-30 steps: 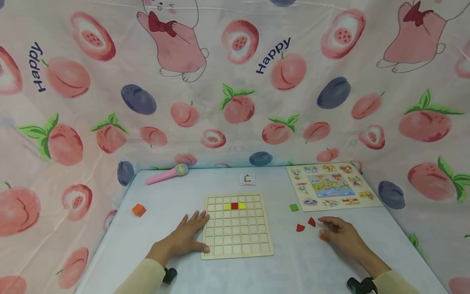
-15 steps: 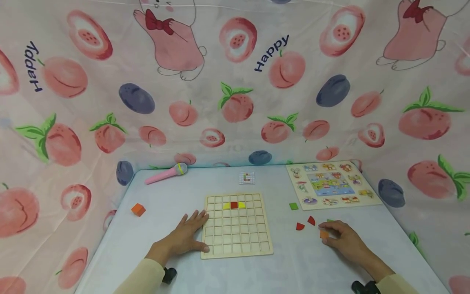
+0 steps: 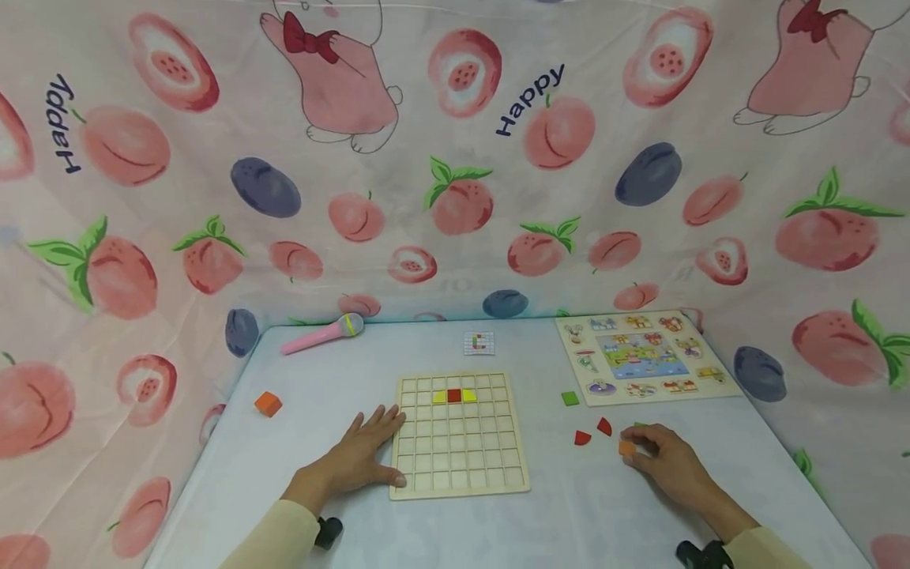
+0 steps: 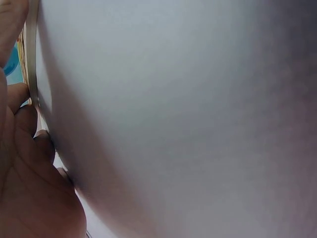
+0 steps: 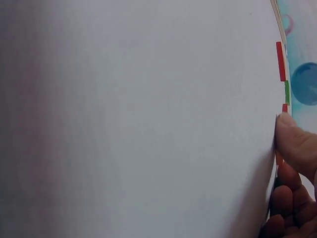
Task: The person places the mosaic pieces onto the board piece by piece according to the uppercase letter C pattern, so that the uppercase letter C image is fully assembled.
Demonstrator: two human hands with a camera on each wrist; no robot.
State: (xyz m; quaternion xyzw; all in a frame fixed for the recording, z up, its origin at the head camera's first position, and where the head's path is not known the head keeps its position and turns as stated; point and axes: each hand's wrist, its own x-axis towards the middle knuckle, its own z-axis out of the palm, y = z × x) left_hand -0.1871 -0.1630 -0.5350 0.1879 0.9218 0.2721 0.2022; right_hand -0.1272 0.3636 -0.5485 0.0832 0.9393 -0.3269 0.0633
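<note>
My left hand (image 3: 362, 454) lies spread at the left edge of a wooden grid board (image 3: 462, 450), with fingertips and thumb touching its frame. One red square tile (image 3: 454, 396) sits near the board's top between two yellow pieces (image 3: 440, 397). To the right of the board, my right hand (image 3: 664, 458) pinches an orange tile (image 3: 626, 448) between thumb and fingers, low over the table. In the right wrist view a strip of the orange tile (image 5: 279, 157) shows below the thumb (image 5: 294, 144). Two red quarter-round pieces (image 3: 582, 437) lie just left of that hand.
A green square tile (image 3: 570, 398) lies near a picture puzzle board (image 3: 579, 371) at the back right. Another green piece (image 3: 641, 424) is partly hidden behind the right hand. A small pattern card (image 3: 469, 344), a pink toy microphone (image 3: 313, 340) and an orange cube (image 3: 268, 404) lie farther back and left.
My right hand's thumb and fingers have closed in on the orange tile, and the tile sits slightly higher in view. A green piece now shows behind that hand. The left hand has stayed put.
</note>
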